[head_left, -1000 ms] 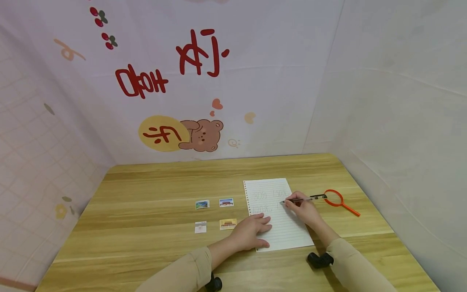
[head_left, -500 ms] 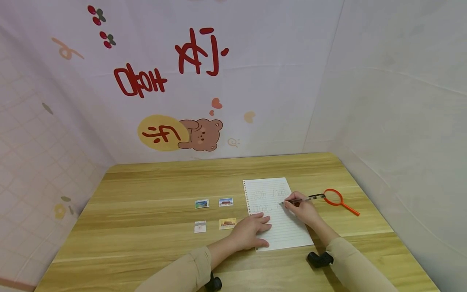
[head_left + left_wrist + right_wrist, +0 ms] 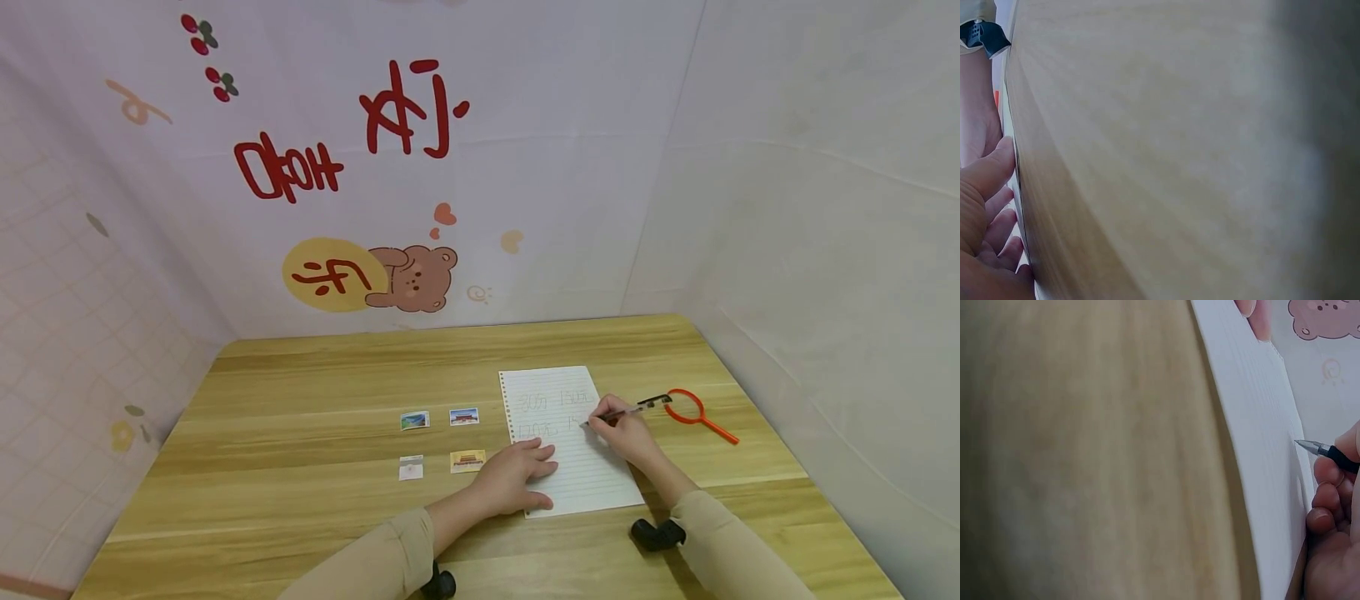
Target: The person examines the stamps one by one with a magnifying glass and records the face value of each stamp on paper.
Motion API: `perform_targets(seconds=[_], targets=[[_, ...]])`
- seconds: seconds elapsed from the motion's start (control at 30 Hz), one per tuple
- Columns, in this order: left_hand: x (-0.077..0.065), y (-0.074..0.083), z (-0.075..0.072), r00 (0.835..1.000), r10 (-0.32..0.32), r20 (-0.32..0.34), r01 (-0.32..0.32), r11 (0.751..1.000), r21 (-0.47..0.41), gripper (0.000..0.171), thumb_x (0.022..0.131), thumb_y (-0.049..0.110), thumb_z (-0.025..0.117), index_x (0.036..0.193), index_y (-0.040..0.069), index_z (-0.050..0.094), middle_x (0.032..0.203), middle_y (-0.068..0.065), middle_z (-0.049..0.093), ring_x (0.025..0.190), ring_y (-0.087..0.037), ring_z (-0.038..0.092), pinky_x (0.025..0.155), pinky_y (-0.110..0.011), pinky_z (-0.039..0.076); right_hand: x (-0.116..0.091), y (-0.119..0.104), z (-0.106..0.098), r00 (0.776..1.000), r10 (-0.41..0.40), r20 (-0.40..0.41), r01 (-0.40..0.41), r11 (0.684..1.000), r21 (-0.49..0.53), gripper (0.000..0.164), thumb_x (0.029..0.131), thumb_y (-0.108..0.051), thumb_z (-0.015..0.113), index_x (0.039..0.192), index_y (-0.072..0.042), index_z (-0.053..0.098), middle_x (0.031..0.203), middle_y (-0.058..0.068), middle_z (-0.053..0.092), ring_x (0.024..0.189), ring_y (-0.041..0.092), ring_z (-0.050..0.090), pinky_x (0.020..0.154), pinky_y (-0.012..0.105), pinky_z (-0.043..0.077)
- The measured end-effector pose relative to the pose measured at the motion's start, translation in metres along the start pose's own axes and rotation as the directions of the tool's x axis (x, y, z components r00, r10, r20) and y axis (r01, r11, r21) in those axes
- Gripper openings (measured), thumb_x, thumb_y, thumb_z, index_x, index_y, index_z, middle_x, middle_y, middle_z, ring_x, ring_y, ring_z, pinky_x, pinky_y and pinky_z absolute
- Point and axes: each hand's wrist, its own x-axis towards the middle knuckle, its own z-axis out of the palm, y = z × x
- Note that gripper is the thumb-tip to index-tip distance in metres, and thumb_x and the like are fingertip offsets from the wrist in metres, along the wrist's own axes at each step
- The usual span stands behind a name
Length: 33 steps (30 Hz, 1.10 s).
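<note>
A lined sheet of paper (image 3: 592,479) with punched holes along its left edge lies on the table, two rows of handwriting on its upper part. My right hand (image 3: 624,432) pinches a black pen (image 3: 647,404), its tip at the second row of writing. In the right wrist view the metal tip of the pen (image 3: 1313,447) meets the paper (image 3: 1254,437), the other fingers curled beneath. My left hand (image 3: 516,479) rests with fingers spread on the sheet's lower left part. The left wrist view shows this hand's thumb (image 3: 991,172) along the paper's edge.
Several small picture stamps lie left of the paper, including a blue one (image 3: 464,416) and a yellow one (image 3: 468,461) close to my left hand. An orange-red magnifying glass (image 3: 703,417) lies right of the pen. Fabric walls enclose the wooden table (image 3: 300,433).
My right hand and the pen have shifted slightly right along the second row, where another short stroke now shows. The left hand stays in place on the paper.
</note>
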Motion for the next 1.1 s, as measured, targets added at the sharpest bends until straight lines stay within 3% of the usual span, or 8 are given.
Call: perform_targets(seconds=[0.2,0.47,0.6,0.73,1.1], targets=[[0.0006,0.0006,0.0000,1.000,-0.005,0.006,0.005,1.000,0.002,0.057,0.083,0.040,0.079,0.132,0.016,0.066,0.145,0.003,0.051,0.140,-0.018,0.039,0.113,-0.031,0.032,-0.0008,0.0021,-0.0007,0.997,-0.066,0.041,0.065,0.998,0.022,0.012,0.089,-0.007,0.071,0.082,-0.012,0.063,0.076,-0.001,0.061,0.059,0.013,0.048,0.051,0.026,0.042],[0.0002,0.0000,-0.0002,1.000,0.005,-0.001,-0.005,1.000,-0.003,0.057,0.082,0.040,0.079,0.132,0.015,0.066,0.145,0.002,0.051,0.140,-0.019,0.040,0.112,-0.031,0.033,-0.0001,-0.0027,0.0008,1.000,0.028,0.007,-0.028,0.999,0.016,0.014,0.093,-0.021,0.071,0.091,-0.009,0.066,0.082,0.001,0.063,0.065,0.015,0.053,0.054,0.025,0.043],[0.0000,0.0000,-0.0007,1.000,0.007,-0.002,-0.007,1.000,-0.009,0.057,0.083,0.040,0.079,0.132,0.015,0.066,0.145,0.001,0.051,0.140,-0.019,0.040,0.113,-0.032,0.033,0.0011,-0.0031,0.0025,1.000,0.026,-0.009,-0.026,1.000,-0.010,0.010,0.093,-0.020,0.071,0.091,-0.012,0.065,0.082,0.000,0.063,0.067,0.015,0.054,0.055,0.024,0.044],[-0.0004,0.0006,-0.0015,1.000,0.002,-0.003,-0.002,1.000,-0.017,0.057,0.083,0.039,0.080,0.132,0.015,0.066,0.146,0.001,0.051,0.140,-0.019,0.039,0.112,-0.032,0.033,0.0023,-0.0013,0.0037,1.000,0.006,-0.014,-0.007,1.000,-0.016,0.012,0.093,-0.018,0.071,0.091,-0.008,0.065,0.082,0.000,0.063,0.066,0.014,0.053,0.055,0.024,0.043],[0.0007,-0.0006,0.0005,1.000,0.013,-0.010,-0.012,1.000,0.010,0.057,0.082,0.041,0.080,0.131,0.015,0.066,0.145,0.002,0.052,0.140,-0.019,0.040,0.112,-0.031,0.033,0.0003,0.0025,0.0019,0.997,0.030,-0.067,-0.025,0.997,0.070,0.015,0.094,-0.015,0.069,0.093,-0.001,0.063,0.083,0.006,0.060,0.066,0.014,0.052,0.055,0.024,0.044]])
